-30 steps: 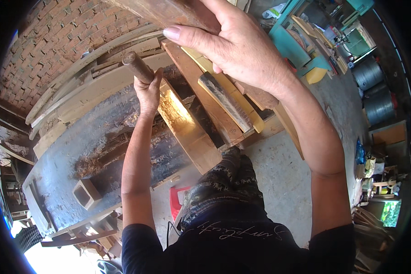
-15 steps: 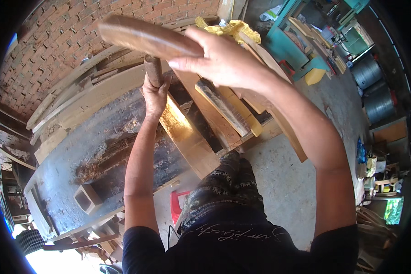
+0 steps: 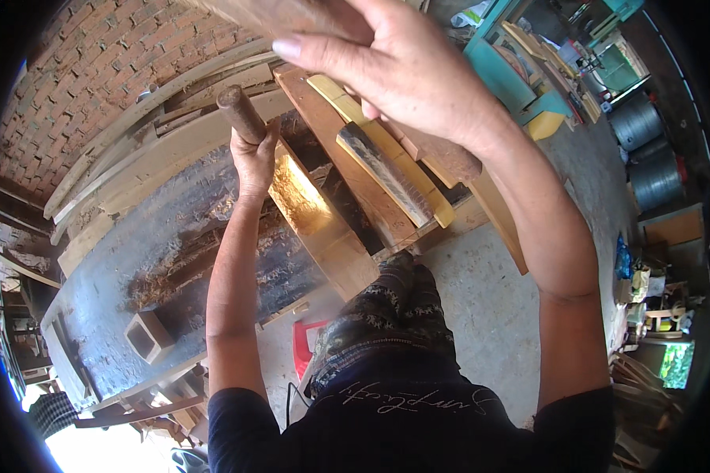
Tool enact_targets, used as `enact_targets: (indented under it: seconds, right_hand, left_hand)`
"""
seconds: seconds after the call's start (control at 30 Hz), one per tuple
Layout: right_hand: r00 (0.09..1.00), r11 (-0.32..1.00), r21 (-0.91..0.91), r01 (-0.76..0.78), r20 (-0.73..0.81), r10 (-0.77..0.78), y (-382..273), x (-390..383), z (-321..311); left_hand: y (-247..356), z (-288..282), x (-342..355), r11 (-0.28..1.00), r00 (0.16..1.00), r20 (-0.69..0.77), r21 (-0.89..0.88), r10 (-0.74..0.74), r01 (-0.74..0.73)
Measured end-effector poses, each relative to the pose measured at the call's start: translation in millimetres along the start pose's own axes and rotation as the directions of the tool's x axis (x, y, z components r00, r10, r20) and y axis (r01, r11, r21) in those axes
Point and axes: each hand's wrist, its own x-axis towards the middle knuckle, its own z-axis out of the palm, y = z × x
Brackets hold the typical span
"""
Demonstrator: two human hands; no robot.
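Note:
My left hand (image 3: 252,164) is wrapped round a thick, round wooden tool handle (image 3: 241,115) that stands up from the fist. The tool's lower end is hidden behind the hand. Under it lies a wooden board (image 3: 335,264), its hollowed patch lit bright gold. Raised at the top of the view, my right hand (image 3: 422,67) grips a wooden mallet (image 3: 315,17), blurred and partly cut off by the frame. A rounded brown wooden end (image 3: 457,162) shows beneath that wrist; whether it belongs to the mallet I cannot tell. The mallet is apart from the handle.
A dark, worn bench (image 3: 189,236) carries the board and a small hollow wooden block (image 3: 148,337). Yellow wood strips (image 3: 418,181) and a dark-faced piece (image 3: 383,173) lie to the right. Long planks lean by the brick wall (image 3: 126,71). A red stool (image 3: 301,347) stands below.
My right hand has lifted the mallet higher, partly out of view. My left hand has shifted slightly left and down with the handle, which now tilts further left.

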Motion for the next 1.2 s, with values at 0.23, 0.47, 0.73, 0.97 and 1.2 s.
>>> enact_targets:
  seconds: [0.23,0.47,0.73,0.97,1.2]
  right_hand:
    - [0.940,0.944,-0.267,-0.193,0.226,0.256,52.8,-6.9,50.0]
    - [0.985,0.991,0.002,-0.130,0.111,0.129,27.6,13.4,20.8]
    - [0.797,0.862,-0.177,-0.475,0.330,0.507,45.7,17.2,43.9]
    - [0.992,0.992,0.017,-0.122,-0.008,0.122,44.9,27.4,51.0]
    - [0.823,0.872,-0.204,-0.445,0.291,0.488,57.7,18.1,40.9]
  left_hand:
    - [-10.8,6.3,2.6,0.998,0.998,0.034,-0.046,0.044,-0.042]
    - [-5.5,4.0,5.1,1.000,1.000,0.026,0.021,-0.017,0.016]
    - [-31.4,-12.4,25.0,0.987,0.999,-0.026,-0.154,-0.037,0.032]
    - [-24.8,-8.1,25.9,0.991,0.994,-0.026,-0.086,-0.103,0.100]
    - [-26.0,-13.4,26.9,0.976,0.980,-0.045,-0.109,-0.194,0.188]
